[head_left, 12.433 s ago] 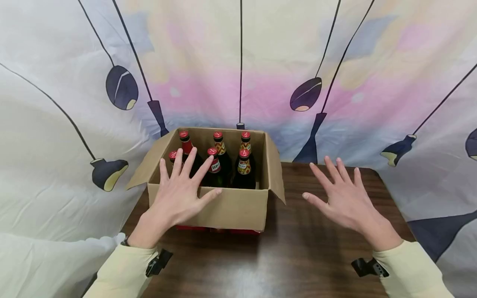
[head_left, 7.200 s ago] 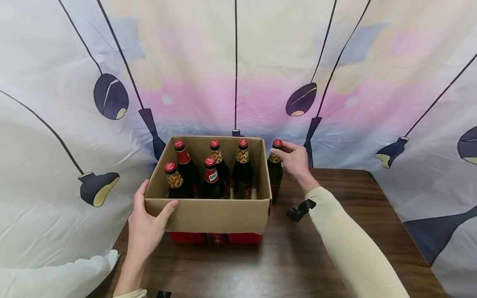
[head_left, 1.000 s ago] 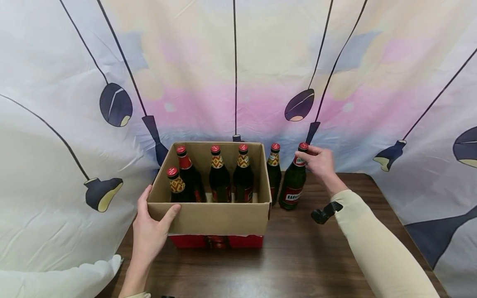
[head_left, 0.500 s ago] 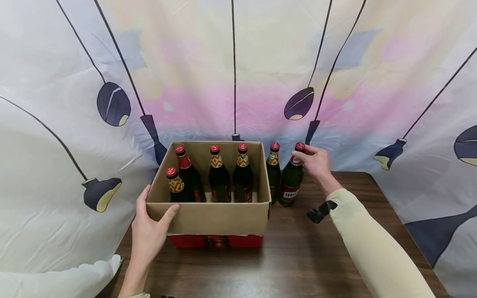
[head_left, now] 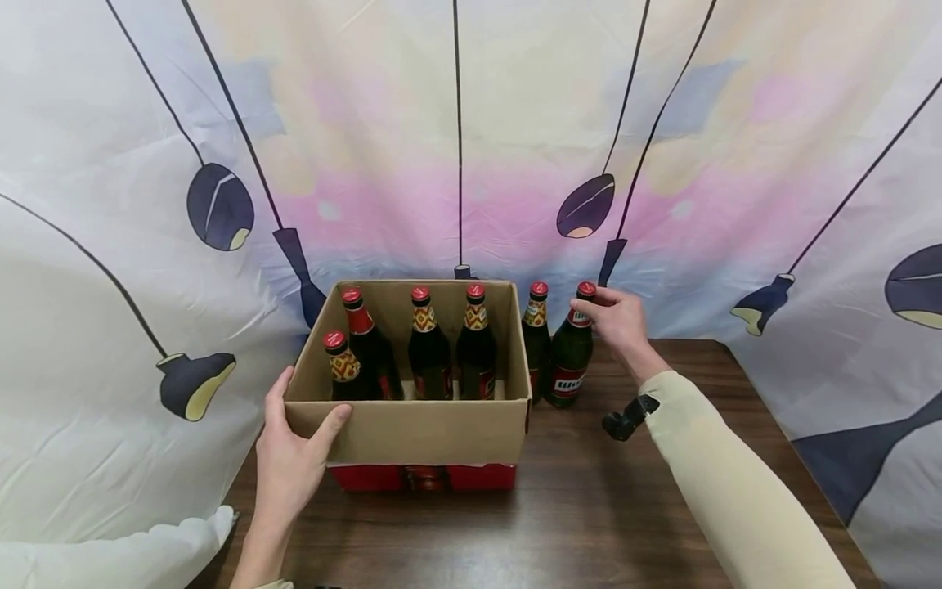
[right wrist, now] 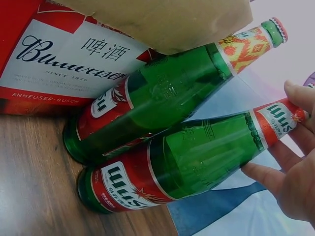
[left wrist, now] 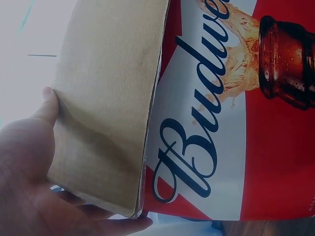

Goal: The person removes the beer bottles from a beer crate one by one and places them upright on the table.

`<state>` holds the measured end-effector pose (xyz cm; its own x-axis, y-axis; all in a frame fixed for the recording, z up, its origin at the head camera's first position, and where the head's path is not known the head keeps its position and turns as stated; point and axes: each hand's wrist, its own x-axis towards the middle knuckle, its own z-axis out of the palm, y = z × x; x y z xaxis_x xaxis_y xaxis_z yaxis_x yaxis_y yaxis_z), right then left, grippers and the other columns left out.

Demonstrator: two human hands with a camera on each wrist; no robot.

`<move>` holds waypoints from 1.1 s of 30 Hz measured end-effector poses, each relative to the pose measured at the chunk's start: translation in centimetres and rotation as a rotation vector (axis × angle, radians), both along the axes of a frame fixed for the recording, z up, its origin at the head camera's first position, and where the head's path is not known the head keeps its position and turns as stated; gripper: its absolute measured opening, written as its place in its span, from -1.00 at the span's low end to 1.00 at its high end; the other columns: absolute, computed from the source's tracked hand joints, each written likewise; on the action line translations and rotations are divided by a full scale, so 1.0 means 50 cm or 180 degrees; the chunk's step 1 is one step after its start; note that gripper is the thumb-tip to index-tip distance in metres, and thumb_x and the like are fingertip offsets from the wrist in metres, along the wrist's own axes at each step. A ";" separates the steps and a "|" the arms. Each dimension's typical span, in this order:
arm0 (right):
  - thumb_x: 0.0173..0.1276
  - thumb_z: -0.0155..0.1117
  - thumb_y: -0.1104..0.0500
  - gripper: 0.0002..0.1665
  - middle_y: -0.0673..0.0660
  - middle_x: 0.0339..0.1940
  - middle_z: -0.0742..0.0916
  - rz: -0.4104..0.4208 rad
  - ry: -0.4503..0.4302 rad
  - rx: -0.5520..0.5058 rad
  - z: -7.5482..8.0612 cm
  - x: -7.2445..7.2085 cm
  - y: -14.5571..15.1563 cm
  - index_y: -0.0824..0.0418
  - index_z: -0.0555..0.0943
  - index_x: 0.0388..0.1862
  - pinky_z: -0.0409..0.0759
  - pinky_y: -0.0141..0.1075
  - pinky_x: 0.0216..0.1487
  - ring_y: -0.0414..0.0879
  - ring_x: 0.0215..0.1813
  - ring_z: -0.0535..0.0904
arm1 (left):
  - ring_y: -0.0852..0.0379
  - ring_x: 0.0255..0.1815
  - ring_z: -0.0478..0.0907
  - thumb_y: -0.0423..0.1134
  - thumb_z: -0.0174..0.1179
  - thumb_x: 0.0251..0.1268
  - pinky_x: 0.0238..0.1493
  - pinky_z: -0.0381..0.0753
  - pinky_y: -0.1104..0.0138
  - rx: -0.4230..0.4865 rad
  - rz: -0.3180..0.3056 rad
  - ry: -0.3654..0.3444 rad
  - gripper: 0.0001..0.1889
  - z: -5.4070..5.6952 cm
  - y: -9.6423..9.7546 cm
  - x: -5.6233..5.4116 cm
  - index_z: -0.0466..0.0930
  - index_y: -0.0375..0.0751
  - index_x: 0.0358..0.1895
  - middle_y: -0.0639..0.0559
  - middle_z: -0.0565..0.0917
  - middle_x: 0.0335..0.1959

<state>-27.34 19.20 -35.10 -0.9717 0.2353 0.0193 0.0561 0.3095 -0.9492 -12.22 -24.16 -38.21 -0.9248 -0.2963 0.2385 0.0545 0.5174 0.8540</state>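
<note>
My right hand holds a green beer bottle by its red-labelled neck. In the right wrist view this bottle stands upright on the wood table, close beside a second green beer bottle with a yellow-and-red patterned neck label. That second bottle is next to the right wall of an opened cardboard beer box. My left hand grips the box's front left corner, thumb over the front wall and fingers around the side. Inside the box stand several dark bottles with red caps; their lower parts are hidden.
The brown wood table extends to the right and in front of the box. A patterned cloth with printed lamps hangs right behind the box and bottles. White fabric lies at the lower left.
Earlier both hands were spread and the bottles stood in the box; two now stand outside, right of it. Within the last second the held bottle shifted slightly left, against its neighbour. Flaps are folded down.
</note>
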 end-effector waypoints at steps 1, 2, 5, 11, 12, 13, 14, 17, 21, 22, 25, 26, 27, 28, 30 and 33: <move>0.46 0.47 0.02 -0.39 0.26 0.35 0.67 0.0018 -0.0006 0.0038 0.002 0.000 -0.001 0.21 0.63 0.41 0.64 -0.22 0.11 0.01 0.15 0.58 | -0.31 0.38 0.40 -0.05 0.44 0.39 0.20 0.50 -0.27 -0.0006 0.0004 -0.0004 0.03 0.000 -0.001 0.001 -0.08 0.11 0.75 -0.33 0.34 0.54; 0.46 0.46 0.03 -0.38 0.27 0.37 0.66 0.0046 -0.0005 0.0071 0.005 0.000 -0.002 0.22 0.62 0.43 0.62 -0.15 0.18 0.05 0.20 0.57 | -0.30 0.37 0.40 -0.04 0.44 0.39 0.20 0.51 -0.27 -0.0014 0.0009 -0.0008 0.03 0.000 -0.002 0.001 -0.08 0.11 0.75 -0.33 0.34 0.54; 0.48 0.44 0.06 -0.35 0.30 0.40 0.64 0.0147 0.0081 0.0099 0.018 0.001 -0.004 0.24 0.57 0.47 0.55 0.01 0.37 0.14 0.37 0.54 | -0.30 0.36 0.41 -0.03 0.43 0.40 0.18 0.52 -0.26 -0.0030 0.0028 -0.0025 0.03 0.000 -0.004 0.003 -0.08 0.10 0.75 -0.32 0.34 0.54; 0.46 0.46 0.02 -0.31 0.27 0.43 0.65 0.0087 0.0596 0.0249 0.067 0.009 -0.024 0.19 0.55 0.50 0.52 0.03 0.44 0.12 0.47 0.54 | -0.30 0.35 0.42 -0.02 0.43 0.39 0.17 0.53 -0.25 -0.0029 0.0049 -0.0023 0.02 0.001 -0.006 0.008 -0.07 0.08 0.75 -0.33 0.34 0.54; 0.45 0.47 0.01 -0.32 0.26 0.43 0.66 0.0066 0.0670 0.0304 0.078 0.012 -0.031 0.18 0.57 0.48 0.53 0.02 0.44 0.10 0.48 0.54 | -0.28 0.35 0.42 -0.02 0.43 0.39 0.17 0.53 -0.23 -0.0039 0.0064 -0.0020 0.02 0.001 -0.006 0.008 -0.06 0.09 0.75 -0.32 0.35 0.54; 0.45 0.47 0.01 -0.33 0.25 0.42 0.67 0.0072 0.0753 0.0331 0.089 0.015 -0.040 0.18 0.58 0.47 0.54 0.01 0.43 0.08 0.49 0.54 | -0.28 0.36 0.42 -0.02 0.44 0.39 0.17 0.52 -0.22 -0.0028 0.0067 -0.0009 0.02 0.001 -0.006 0.008 -0.06 0.09 0.75 -0.32 0.35 0.54; 0.45 0.48 0.02 -0.34 0.24 0.41 0.68 0.0091 0.0825 0.0324 0.100 0.018 -0.051 0.17 0.60 0.46 0.55 -0.01 0.43 0.07 0.49 0.55 | -0.28 0.36 0.42 -0.03 0.44 0.38 0.17 0.51 -0.22 -0.0020 0.0070 0.0002 0.02 0.001 -0.006 0.009 -0.05 0.09 0.75 -0.32 0.35 0.54; 0.43 0.49 0.07 -0.40 0.22 0.36 0.72 0.0280 0.0982 0.0176 0.132 0.030 -0.090 0.20 0.64 0.40 0.60 -0.07 0.38 0.03 0.44 0.61 | -0.28 0.36 0.43 -0.04 0.46 0.37 0.18 0.49 -0.19 0.0005 0.0074 0.0035 0.02 0.000 -0.005 0.008 -0.04 0.10 0.74 -0.31 0.36 0.55; 0.42 0.50 0.15 -0.45 0.24 0.29 0.75 0.0642 0.1085 -0.0084 0.163 0.045 -0.153 0.24 0.67 0.35 0.64 -0.11 0.33 0.05 0.35 0.68 | -0.28 0.37 0.43 -0.05 0.46 0.36 0.20 0.47 -0.19 0.0042 0.0046 0.0055 0.02 0.002 -0.002 0.006 -0.03 0.10 0.74 -0.31 0.36 0.55; 0.41 0.51 0.17 -0.46 0.25 0.29 0.75 0.0728 0.1084 -0.0150 0.169 0.048 -0.170 0.25 0.68 0.34 0.63 -0.11 0.33 0.05 0.34 0.68 | -0.28 0.37 0.43 -0.05 0.46 0.36 0.20 0.47 -0.19 0.0047 0.0039 0.0056 0.02 0.002 -0.001 0.006 -0.03 0.10 0.74 -0.31 0.36 0.55; 0.39 0.52 0.21 -0.47 0.26 0.27 0.76 0.0969 0.1032 -0.0347 0.183 0.058 -0.224 0.27 0.69 0.32 0.62 -0.09 0.35 0.08 0.33 0.70 | -0.29 0.36 0.43 -0.05 0.46 0.36 0.21 0.48 -0.20 0.0058 0.0023 0.0055 0.02 0.003 0.001 0.006 -0.03 0.11 0.74 -0.31 0.36 0.55; 0.38 0.52 0.22 -0.47 0.27 0.26 0.77 0.1035 0.1006 -0.0408 0.185 0.060 -0.242 0.27 0.69 0.31 0.63 -0.09 0.35 0.08 0.32 0.70 | -0.29 0.36 0.43 -0.05 0.46 0.36 0.20 0.49 -0.22 0.0061 0.0015 0.0051 0.03 0.004 0.001 0.006 -0.04 0.11 0.74 -0.31 0.36 0.54; 0.37 0.53 0.23 -0.48 0.26 0.24 0.78 0.1089 0.0976 -0.0456 0.186 0.062 -0.260 0.26 0.70 0.30 0.63 -0.09 0.34 0.08 0.31 0.71 | -0.30 0.36 0.43 -0.04 0.46 0.37 0.20 0.49 -0.23 0.0063 0.0010 0.0044 0.03 0.004 0.001 0.006 -0.04 0.12 0.74 -0.32 0.36 0.54; 0.35 0.54 0.23 -0.49 0.25 0.22 0.79 0.1129 0.0940 -0.0492 0.186 0.064 -0.279 0.25 0.72 0.28 0.64 -0.10 0.34 0.07 0.30 0.72 | -0.30 0.35 0.43 -0.04 0.46 0.37 0.20 0.50 -0.23 0.0065 0.0008 0.0041 0.03 0.004 0.002 0.007 -0.04 0.12 0.74 -0.32 0.37 0.54; 0.33 0.56 0.21 -0.49 0.23 0.20 0.80 0.1209 0.0845 -0.0516 0.182 0.070 -0.314 0.22 0.74 0.26 0.64 -0.11 0.32 0.04 0.28 0.73 | -0.31 0.35 0.44 -0.03 0.46 0.37 0.20 0.50 -0.24 0.0072 -0.0003 0.0032 0.03 0.004 0.002 0.007 -0.04 0.13 0.74 -0.32 0.37 0.53; 0.33 0.58 0.16 -0.51 0.18 0.18 0.81 0.1342 0.0673 -0.0496 0.170 0.081 -0.364 0.17 0.75 0.24 0.64 -0.12 0.31 0.00 0.27 0.73 | -0.30 0.36 0.44 -0.02 0.46 0.37 0.21 0.51 -0.24 0.0079 -0.0013 0.0037 0.02 0.005 0.003 0.007 -0.04 0.12 0.74 -0.31 0.37 0.53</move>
<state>-23.29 0.99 -26.60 -0.9615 -0.1617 0.2222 -0.2423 0.1172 -0.9631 -11.88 -24.02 -37.94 -0.9233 -0.2985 0.2418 0.0664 0.4959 0.8658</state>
